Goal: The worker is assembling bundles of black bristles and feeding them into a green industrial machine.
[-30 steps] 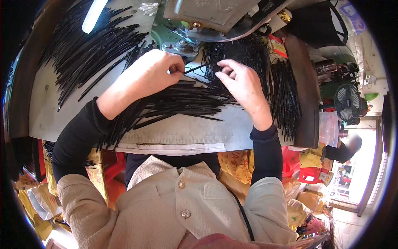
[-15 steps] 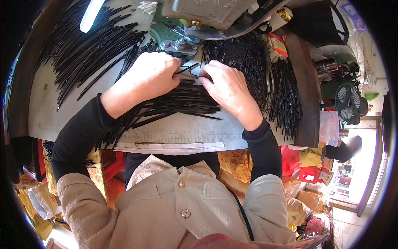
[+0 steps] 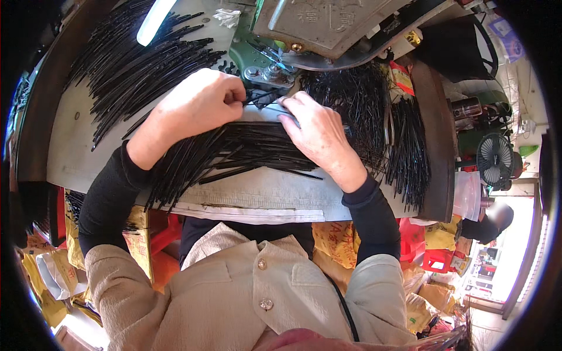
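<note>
Over the table, my left hand pinches a thin black strip between thumb and bent fingers, just in front of the green machine base. From the other side my right hand reaches in, its thumb and forefinger drawn close together by the strip's other end. Whether those fingertips grip anything is hard to make out. Below both hands lies a loose row of black strips, and a large fan of black strips spreads over the far left.
The machine's grey metal head overhangs the far middle. A tangled black heap lies right of its base, beside a bundle of strips along the raised wooden edge. A lit lamp tube hangs at upper left. Another person is far right.
The whole view has shifted slightly. My left hand has moved left of the machine base and turned, showing more of its curled fingers. My right hand stays close by the strip.
</note>
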### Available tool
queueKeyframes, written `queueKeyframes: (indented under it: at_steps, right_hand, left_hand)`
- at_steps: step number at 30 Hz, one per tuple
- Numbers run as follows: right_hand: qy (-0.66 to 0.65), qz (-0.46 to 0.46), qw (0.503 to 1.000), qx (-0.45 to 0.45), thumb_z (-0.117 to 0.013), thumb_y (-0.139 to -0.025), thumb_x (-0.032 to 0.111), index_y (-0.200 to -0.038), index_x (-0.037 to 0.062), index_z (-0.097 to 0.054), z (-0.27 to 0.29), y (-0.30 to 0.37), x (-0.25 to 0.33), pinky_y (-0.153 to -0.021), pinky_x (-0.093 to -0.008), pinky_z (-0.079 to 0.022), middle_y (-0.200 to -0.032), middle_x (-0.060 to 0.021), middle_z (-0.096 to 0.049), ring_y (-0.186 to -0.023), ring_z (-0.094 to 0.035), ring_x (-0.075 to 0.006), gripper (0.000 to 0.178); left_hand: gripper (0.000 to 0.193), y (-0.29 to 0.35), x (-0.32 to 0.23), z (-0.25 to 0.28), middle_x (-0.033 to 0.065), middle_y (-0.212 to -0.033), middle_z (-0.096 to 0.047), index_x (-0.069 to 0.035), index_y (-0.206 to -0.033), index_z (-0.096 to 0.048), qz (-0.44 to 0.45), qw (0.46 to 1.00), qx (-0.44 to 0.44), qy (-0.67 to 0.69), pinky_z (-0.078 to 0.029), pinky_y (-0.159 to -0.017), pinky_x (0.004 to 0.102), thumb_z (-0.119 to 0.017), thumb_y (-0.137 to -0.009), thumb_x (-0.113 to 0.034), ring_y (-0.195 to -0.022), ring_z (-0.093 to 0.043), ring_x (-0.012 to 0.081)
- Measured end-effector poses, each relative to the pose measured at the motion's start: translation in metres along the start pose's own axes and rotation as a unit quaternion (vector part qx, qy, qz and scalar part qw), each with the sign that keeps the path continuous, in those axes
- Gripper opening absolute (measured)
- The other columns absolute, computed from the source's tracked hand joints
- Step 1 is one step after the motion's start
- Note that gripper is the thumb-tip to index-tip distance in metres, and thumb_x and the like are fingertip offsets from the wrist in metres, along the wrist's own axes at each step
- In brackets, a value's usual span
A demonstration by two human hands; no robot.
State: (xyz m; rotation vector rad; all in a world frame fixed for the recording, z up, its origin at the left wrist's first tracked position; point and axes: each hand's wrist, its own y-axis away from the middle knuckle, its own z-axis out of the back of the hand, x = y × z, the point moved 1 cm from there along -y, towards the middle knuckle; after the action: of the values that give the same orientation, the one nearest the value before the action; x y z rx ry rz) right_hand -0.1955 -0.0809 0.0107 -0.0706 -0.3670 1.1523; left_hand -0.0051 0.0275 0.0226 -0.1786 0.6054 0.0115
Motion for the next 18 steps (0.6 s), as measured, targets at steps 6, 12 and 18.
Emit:
queueKeyframes:
  at_steps: [6, 12, 18]
  right_hand:
    - [-0.014, 0.052, 0.999, -0.001, -0.060, -0.081, 0.014, -0.089, 0.0024, -0.060, -0.010, -0.016, -0.004, -0.063, -0.0406, -0.051, -0.083, -0.0121, -0.059, -0.073, -0.062, -0.0318, 0.014]
    - [0.071, 0.087, 0.994, -0.001, -0.059, -0.082, 0.013, -0.081, 0.0058, -0.056, -0.015, -0.023, 0.000, -0.057, -0.0390, -0.049, -0.077, -0.0108, -0.057, -0.067, -0.061, -0.0305, 0.008]
    - [0.103, 0.160, 0.982, -0.004, -0.057, -0.079, 0.009, -0.077, 0.0052, -0.049, -0.012, -0.024, -0.004, -0.054, -0.0385, -0.048, -0.073, -0.0125, -0.052, -0.063, -0.060, -0.0300, 0.009]
  left_hand:
    - [0.024, 0.000, 0.002, 0.012, 0.0090, -0.073, -0.064, 0.005, -0.091, -0.060, 0.138, 0.977, 0.059, 0.152, -0.042, -0.045, 0.0244, -0.058, -0.076, -0.014, -0.045, -0.051, 0.0103]
    - [0.026, 0.001, 0.010, 0.009, 0.0089, -0.074, -0.064, 0.005, -0.095, -0.059, 0.138, 0.972, 0.056, 0.182, -0.041, -0.043, 0.0234, -0.056, -0.078, -0.014, -0.045, -0.051, 0.0087]
    - [0.026, 0.001, 0.010, 0.006, 0.0064, -0.071, -0.062, 0.004, -0.096, -0.062, 0.136, 0.970, 0.030, 0.200, -0.042, -0.041, 0.0220, -0.057, -0.084, -0.018, -0.044, -0.052, 0.0083]
